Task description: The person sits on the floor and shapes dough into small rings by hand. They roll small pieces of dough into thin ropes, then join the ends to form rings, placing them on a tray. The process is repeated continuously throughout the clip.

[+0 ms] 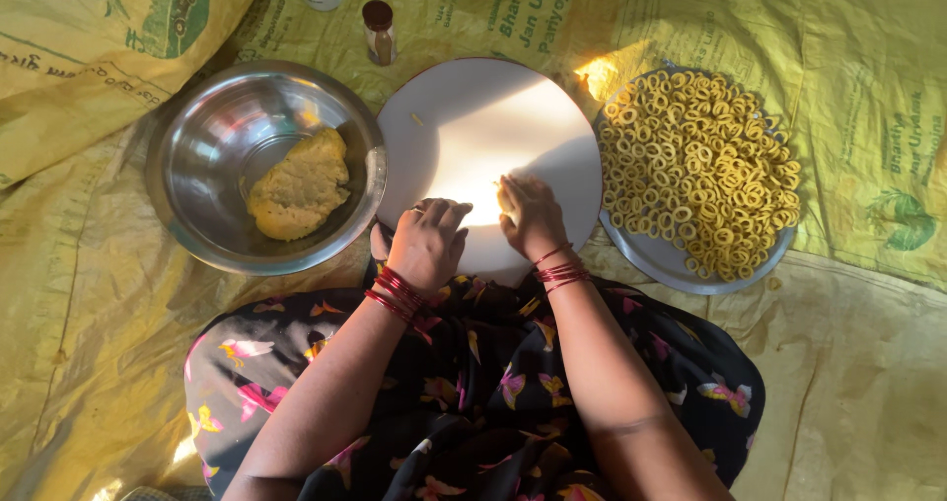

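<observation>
Where the two hands meet on the round white board (464,116), a small piece of yellow dough (505,201) lies under the right hand (533,220), at the board's near edge. The right-hand fingers curl closed over it; its long axis cannot be told. The left hand (429,240) rests just beside it, to the left, fingers bent, gripping nothing visible. A steel bowl (187,146) holding a dough lump (299,185) sits left; a plate (651,254) of dough rings (705,166) sits right.
</observation>
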